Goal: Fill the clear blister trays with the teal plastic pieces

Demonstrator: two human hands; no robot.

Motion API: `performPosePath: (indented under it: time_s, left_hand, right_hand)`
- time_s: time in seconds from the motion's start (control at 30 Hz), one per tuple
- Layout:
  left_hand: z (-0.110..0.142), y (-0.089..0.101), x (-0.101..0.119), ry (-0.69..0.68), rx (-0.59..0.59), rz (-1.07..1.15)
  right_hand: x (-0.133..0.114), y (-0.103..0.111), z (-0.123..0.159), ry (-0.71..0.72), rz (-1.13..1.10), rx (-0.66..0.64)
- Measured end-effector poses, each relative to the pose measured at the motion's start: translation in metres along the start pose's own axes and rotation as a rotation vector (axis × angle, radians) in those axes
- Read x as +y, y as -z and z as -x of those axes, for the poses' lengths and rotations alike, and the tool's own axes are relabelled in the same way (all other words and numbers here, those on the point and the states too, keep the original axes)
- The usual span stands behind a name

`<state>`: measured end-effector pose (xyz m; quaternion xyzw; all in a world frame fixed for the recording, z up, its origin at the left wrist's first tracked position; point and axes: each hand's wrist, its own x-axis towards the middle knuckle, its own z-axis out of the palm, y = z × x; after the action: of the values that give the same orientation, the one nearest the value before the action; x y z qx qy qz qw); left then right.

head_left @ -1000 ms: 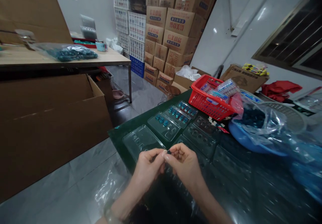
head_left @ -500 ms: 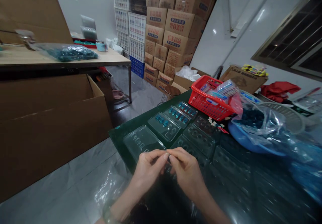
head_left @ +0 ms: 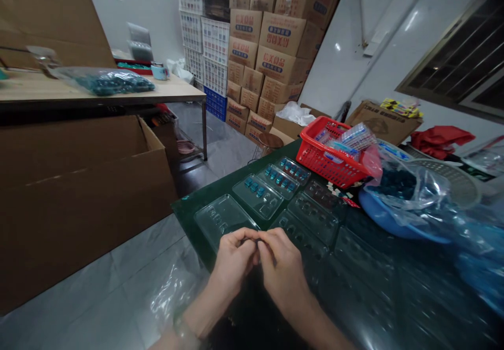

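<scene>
Hands: left hand (head_left: 232,261) and right hand (head_left: 283,271) meet, fingers curled and closed at the tips; whatever they pinch is hidden.
Clear trays: just beyond, on the green tabletop (head_left: 192,195); one tray (head_left: 240,198) holds three teal pieces (head_left: 254,187), two farther trays hold rows.
Red basket (head_left: 333,163): clear packs.
Blue basin (head_left: 386,216), right: bagged teal mass.
Teal pieces: small, glossy, blocky.
Changed: left thumb now bends further under its forefinger.

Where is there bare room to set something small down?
Green tabletop: a narrow strip between its left edge and the clear trays. Wooden bench: the right end, beyond the bagged teal pieces. Crowded: around the red basket and blue basin.
</scene>
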<state>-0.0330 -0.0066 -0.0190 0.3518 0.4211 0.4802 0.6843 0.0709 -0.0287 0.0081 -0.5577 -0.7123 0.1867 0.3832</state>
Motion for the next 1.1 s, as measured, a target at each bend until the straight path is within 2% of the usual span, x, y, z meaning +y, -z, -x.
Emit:
performPosePath:
  time_s: [0.13,0.3,0.43,0.53,0.8,0.87,1.0,1.1]
  left_hand:
    - [0.002,0.001,-0.002,-0.015,-0.095,-0.014]
    - [0.003,0.003,-0.001,0.032,-0.224,-0.056]
    - [0.001,0.001,0.002,0.072,-0.232,-0.034]
    - [0.000,0.001,0.005,0.094,-0.283,-0.016]
    - [-0.008,0.003,0.012,0.210,-0.319,0.047]
    - [-0.009,0.006,0.016,0.241,-0.315,0.085]
    - [-0.009,0.015,0.024,0.292,-0.204,0.285]
    - [-0.010,0.023,0.025,0.347,-0.143,0.487]
  right_hand:
    - [0.002,0.003,0.001,0.023,0.027,-0.009]
    - [0.005,0.018,0.003,0.034,-0.119,-0.060]
    - [0.013,0.029,0.002,0.008,-0.215,-0.133]
    - [0.018,0.034,-0.002,0.009,-0.239,-0.201]
    - [0.014,0.042,-0.015,-0.068,-0.277,-0.269]
    - [0.023,0.043,-0.028,-0.076,-0.258,-0.235]
    - [0.063,0.034,-0.072,-0.043,-0.035,0.026]
    - [0.097,0.017,-0.105,-0.033,0.054,0.084]
